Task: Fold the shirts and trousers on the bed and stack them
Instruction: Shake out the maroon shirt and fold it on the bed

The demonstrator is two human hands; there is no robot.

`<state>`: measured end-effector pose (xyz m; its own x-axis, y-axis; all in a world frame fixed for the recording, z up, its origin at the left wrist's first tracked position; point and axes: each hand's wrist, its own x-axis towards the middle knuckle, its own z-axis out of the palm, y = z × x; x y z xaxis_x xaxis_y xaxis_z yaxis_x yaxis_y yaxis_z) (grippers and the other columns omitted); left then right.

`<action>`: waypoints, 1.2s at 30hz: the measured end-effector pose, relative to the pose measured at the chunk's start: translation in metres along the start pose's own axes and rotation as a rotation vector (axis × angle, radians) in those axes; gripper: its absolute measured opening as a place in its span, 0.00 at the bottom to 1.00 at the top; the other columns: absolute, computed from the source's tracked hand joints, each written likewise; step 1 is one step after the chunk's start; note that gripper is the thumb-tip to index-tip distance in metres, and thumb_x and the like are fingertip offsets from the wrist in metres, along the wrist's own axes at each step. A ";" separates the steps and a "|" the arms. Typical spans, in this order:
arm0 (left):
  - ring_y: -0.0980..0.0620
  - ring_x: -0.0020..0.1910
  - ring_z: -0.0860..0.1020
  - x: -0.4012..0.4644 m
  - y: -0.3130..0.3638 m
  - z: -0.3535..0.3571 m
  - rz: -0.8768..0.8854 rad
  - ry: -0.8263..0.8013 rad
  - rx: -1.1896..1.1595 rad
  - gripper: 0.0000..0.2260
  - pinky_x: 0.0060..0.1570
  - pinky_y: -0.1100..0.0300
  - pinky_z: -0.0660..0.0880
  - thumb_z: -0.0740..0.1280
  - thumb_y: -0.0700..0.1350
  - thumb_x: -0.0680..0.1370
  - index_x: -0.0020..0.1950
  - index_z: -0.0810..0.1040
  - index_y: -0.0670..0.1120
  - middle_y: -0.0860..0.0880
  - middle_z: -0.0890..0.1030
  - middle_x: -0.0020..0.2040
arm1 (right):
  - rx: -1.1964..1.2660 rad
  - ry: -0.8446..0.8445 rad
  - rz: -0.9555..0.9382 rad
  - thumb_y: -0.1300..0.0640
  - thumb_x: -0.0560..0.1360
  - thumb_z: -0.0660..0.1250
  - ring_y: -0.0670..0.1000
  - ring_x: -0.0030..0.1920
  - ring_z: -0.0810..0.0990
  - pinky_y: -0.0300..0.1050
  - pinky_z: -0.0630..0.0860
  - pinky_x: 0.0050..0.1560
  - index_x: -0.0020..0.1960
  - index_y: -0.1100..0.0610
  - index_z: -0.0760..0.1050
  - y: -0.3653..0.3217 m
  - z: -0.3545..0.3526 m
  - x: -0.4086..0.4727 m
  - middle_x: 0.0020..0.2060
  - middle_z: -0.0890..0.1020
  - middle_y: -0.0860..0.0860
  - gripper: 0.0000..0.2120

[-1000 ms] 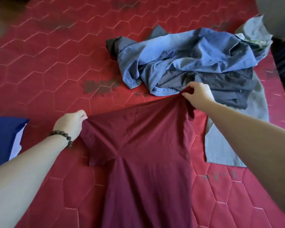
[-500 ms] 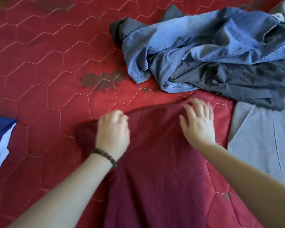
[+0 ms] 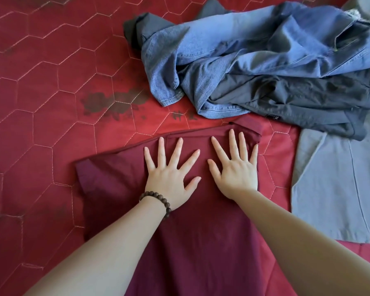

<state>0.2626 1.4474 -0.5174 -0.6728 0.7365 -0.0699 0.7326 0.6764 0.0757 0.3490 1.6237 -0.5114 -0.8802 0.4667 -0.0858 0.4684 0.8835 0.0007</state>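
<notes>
Head view looks down on a red quilted bedspread [image 3: 41,92], where a maroon shirt [image 3: 201,242] lies spread from the centre to the lower edge of the frame. Both hands lie flat on its upper part, palms down and fingers splayed straight, gripping nothing: the left hand [image 3: 169,174], with a dark beaded bracelet [image 3: 156,201] at the wrist, sits just left of centre, and the right hand [image 3: 235,169] just beside it, its fingertips close to the shirt's top edge. The spread fingers probably serve to press the cloth smooth and pin it to the bed so that a fold can be made cleanly. One sleeve juts out to the left of the left hand; on the right the shirt's edge runs straight down beside the right hand (whether that side is already folded under I cannot tell). In the upper right of the frame lies an unfolded heap: a blue denim garment [image 3: 254,50] over a dark grey garment [image 3: 297,99]. Below it, along the right edge, a light grey garment [image 3: 333,189] lies flat, near the shirt but apart from it. Judging by this heap, most of the folding remains to be done.
</notes>
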 end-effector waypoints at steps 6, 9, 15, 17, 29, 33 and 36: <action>0.41 0.78 0.47 -0.003 -0.004 -0.014 -0.001 -0.030 -0.080 0.28 0.70 0.30 0.44 0.52 0.64 0.78 0.77 0.54 0.60 0.49 0.53 0.79 | -0.093 -0.097 0.009 0.34 0.77 0.38 0.55 0.78 0.40 0.66 0.37 0.73 0.77 0.40 0.44 -0.005 -0.010 0.001 0.78 0.46 0.54 0.30; 0.43 0.78 0.52 -0.017 -0.001 -0.031 -0.095 0.035 -0.093 0.27 0.72 0.35 0.45 0.60 0.54 0.79 0.77 0.61 0.48 0.47 0.59 0.78 | -0.057 -0.021 -0.014 0.38 0.79 0.43 0.55 0.78 0.45 0.64 0.38 0.74 0.78 0.47 0.52 -0.020 -0.025 -0.019 0.78 0.51 0.55 0.30; 0.46 0.74 0.64 -0.116 0.036 -0.028 0.126 0.000 -0.185 0.24 0.73 0.47 0.60 0.54 0.42 0.76 0.72 0.70 0.40 0.43 0.69 0.73 | 0.123 -0.032 -0.130 0.48 0.79 0.50 0.54 0.77 0.53 0.61 0.47 0.75 0.75 0.56 0.63 -0.068 -0.020 -0.125 0.76 0.59 0.53 0.27; 0.47 0.75 0.61 -0.145 0.035 -0.020 0.095 -0.082 -0.168 0.25 0.74 0.48 0.59 0.51 0.48 0.78 0.74 0.66 0.42 0.45 0.66 0.75 | 0.125 -0.107 -0.103 0.45 0.80 0.48 0.51 0.78 0.48 0.59 0.44 0.76 0.77 0.54 0.57 -0.070 -0.012 -0.154 0.78 0.55 0.50 0.28; 0.47 0.78 0.54 -0.195 0.024 -0.006 -0.030 -0.067 -0.027 0.29 0.76 0.47 0.51 0.52 0.55 0.80 0.77 0.55 0.40 0.42 0.57 0.78 | 0.057 -0.013 0.076 0.46 0.81 0.53 0.54 0.78 0.50 0.62 0.44 0.75 0.77 0.58 0.57 -0.029 -0.002 -0.216 0.77 0.56 0.54 0.28; 0.47 0.78 0.53 -0.255 0.058 0.001 0.088 -0.140 -0.097 0.28 0.76 0.47 0.53 0.50 0.53 0.80 0.78 0.57 0.43 0.43 0.55 0.79 | 0.163 -0.058 -0.056 0.49 0.80 0.52 0.52 0.78 0.51 0.63 0.49 0.75 0.76 0.56 0.60 -0.087 -0.001 -0.279 0.77 0.58 0.52 0.27; 0.47 0.78 0.52 -0.294 0.051 0.004 0.103 -0.177 -0.091 0.29 0.75 0.46 0.53 0.52 0.56 0.80 0.79 0.56 0.46 0.44 0.54 0.79 | 0.142 -0.125 0.025 0.47 0.80 0.50 0.51 0.78 0.50 0.62 0.48 0.75 0.77 0.53 0.57 -0.093 0.005 -0.320 0.77 0.57 0.50 0.27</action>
<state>0.4984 1.2658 -0.4974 -0.5601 0.7960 -0.2297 0.7790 0.6003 0.1808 0.5872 1.3920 -0.4888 -0.8562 0.4716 -0.2110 0.5035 0.8533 -0.1358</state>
